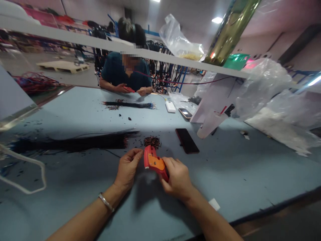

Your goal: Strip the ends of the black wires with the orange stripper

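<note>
My right hand [179, 177] is wrapped round the handles of a red and orange wire stripper [155, 163], its jaw end turned toward my left hand. The fingers of my left hand [128, 169] are pinched together just left of the jaws. A thin black wire [112, 153] runs from the left up to that hand; its tip is hidden or too small to see. Beyond the stripper lies a small pile of cut insulation bits [152, 142]. To its left stretches a long bundle of black wires [82, 140].
A dark phone [187, 140] lies right of the pile, near a plastic cup [210, 125]. Across the table [240, 180] a person [125, 72] holds a red tool behind a smaller wire bundle [129, 104]. A shelf [100, 43] crosses above; plastic bags [265, 87] crowd the right.
</note>
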The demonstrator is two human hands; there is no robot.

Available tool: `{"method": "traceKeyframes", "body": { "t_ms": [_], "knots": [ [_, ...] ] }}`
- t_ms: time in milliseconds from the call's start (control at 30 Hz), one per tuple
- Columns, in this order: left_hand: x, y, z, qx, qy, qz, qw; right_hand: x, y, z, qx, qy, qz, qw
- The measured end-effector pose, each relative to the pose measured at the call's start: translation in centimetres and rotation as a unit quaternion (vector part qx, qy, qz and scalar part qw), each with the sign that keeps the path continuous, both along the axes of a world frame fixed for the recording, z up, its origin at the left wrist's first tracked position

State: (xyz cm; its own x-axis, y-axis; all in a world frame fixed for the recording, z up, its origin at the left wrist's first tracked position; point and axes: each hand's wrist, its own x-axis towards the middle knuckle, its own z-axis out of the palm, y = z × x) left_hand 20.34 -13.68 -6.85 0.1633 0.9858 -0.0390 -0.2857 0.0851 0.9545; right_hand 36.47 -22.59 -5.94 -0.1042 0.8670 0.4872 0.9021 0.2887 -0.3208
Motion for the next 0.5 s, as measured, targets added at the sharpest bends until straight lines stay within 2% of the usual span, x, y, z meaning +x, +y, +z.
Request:
{"method": "traceKeyframes", "body": {
  "t_ms": [167,500],
  "knots": [
    [0.1,-0.3,0.6,-0.051,-0.056,-0.007,0.997,-0.4,0.0,-0.3,0.013,-0.041,0.013,0.999],
    [0.3,-0.4,1.2,-0.089,-0.084,-0.006,0.992,-0.4,0.1,-0.4,-0.015,-0.063,0.007,0.998]
  ]
}}
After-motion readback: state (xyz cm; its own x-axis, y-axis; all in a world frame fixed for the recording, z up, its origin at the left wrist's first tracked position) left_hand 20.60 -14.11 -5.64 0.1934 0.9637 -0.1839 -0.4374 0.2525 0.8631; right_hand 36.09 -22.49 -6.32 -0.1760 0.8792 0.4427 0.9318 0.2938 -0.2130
